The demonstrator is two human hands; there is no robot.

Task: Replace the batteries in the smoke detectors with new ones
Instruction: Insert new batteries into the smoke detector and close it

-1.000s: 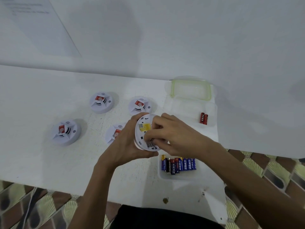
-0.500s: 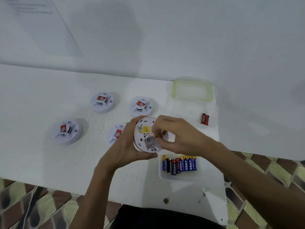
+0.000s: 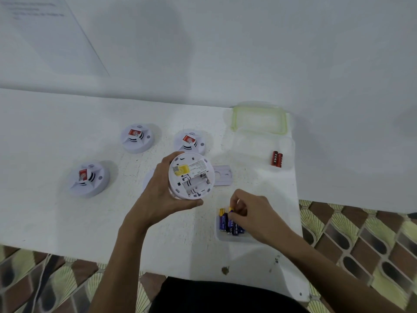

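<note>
- Left hand [image 3: 158,193] grips a detector [image 3: 191,175] just above the table [image 3: 56,222], back side up; battery bay open
- Right hand [image 3: 250,213] pinches the top of a blue battery [image 3: 230,220] in the tray [image 3: 234,238] near the table's front edge
- Cover [image 3: 222,175] lies just right of the detector; two red batteries [image 3: 277,158] farther right

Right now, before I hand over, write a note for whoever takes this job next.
Left hand grips the upturned smoke detector; its battery bay is open and empty, cover on the table.
Right hand pinches a blue battery in the tray.
Two red batteries lie apart, far right.
Left: load this one, close it, then check the other detectors.
</note>
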